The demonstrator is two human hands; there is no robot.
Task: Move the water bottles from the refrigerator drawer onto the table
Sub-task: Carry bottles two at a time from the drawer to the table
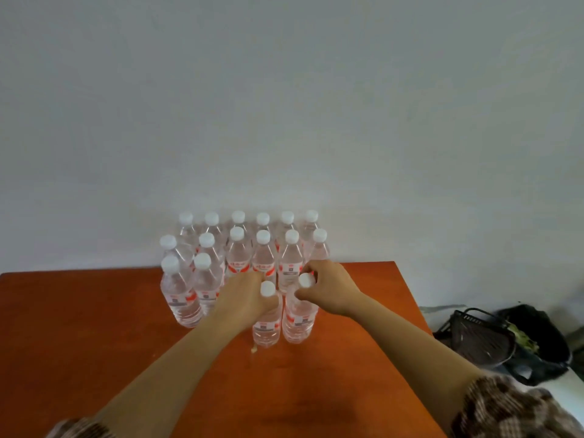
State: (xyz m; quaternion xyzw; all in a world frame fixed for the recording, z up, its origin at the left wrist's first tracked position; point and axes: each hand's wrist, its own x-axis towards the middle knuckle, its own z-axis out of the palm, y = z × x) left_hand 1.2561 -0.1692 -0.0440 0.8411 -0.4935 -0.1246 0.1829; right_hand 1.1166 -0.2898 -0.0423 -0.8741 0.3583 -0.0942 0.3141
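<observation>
The person is setting two more water bottles down on the bench (94, 327). The left grip (243, 295) is curling round the neck of the left bottle (267, 325) just under its white cap, and the right grip (328, 289) is holding the neck of the right bottle (298, 320) in the same way. Both bottles are hanging upright and close together between the two grips. Their bases are looking down on or just above the wood, though contact cannot be told for sure. To do this well, each base should be sitting flat before the fingers are loosening, and each grip should then be lifting straight up and drawing back toward the body. Just beyond both grips, the standing bottles (249, 254) are crowding in rows against the pale wall (284, 90), and the knuckles are nearly brushing their labels, so a forward nudge is likely to be tipping several at once. To the left of the left grip, two front bottles (192, 298) are starting a nearer row, which these two are probably joining. A small pale speck (254, 349) is lying by the left bottle's base. Well off to the right of the right grip, past the bench edge, a dark wire basket (480, 339) and a black bag (537, 327) are sitting clear of the work. The refrigerator drawer is not showing.
</observation>
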